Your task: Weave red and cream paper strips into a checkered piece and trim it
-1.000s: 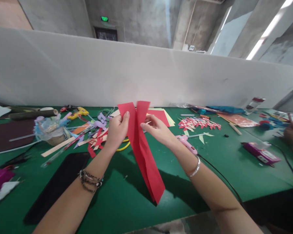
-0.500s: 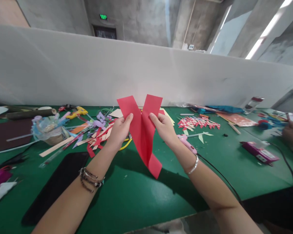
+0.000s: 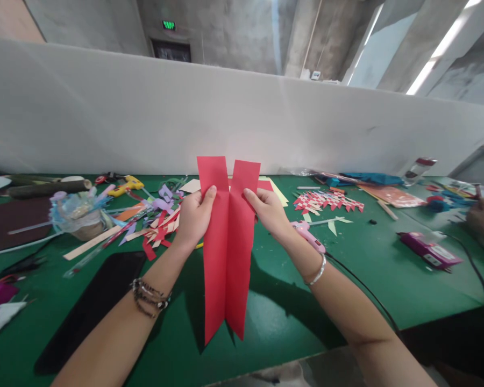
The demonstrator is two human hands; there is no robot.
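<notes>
Pinching two red paper strips (image 3: 228, 236) upright, left hand (image 3: 193, 217) and right hand (image 3: 268, 210) each grip one top. Better to keep the edges level above the worktop (image 3: 347, 269).

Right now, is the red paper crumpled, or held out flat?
Held out flat: the red paper hangs as two long strips side by side, the left hand and right hand each pinching one near the top.

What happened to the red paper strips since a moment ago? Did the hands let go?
The two red paper strips were crossed in an X half a second ago; now they hang straight down, side by side. Neither hand let go: the left hand and the right hand still pinch the strips near the top. The pink glue gun and the paper scraps on the green table stayed put.
</notes>
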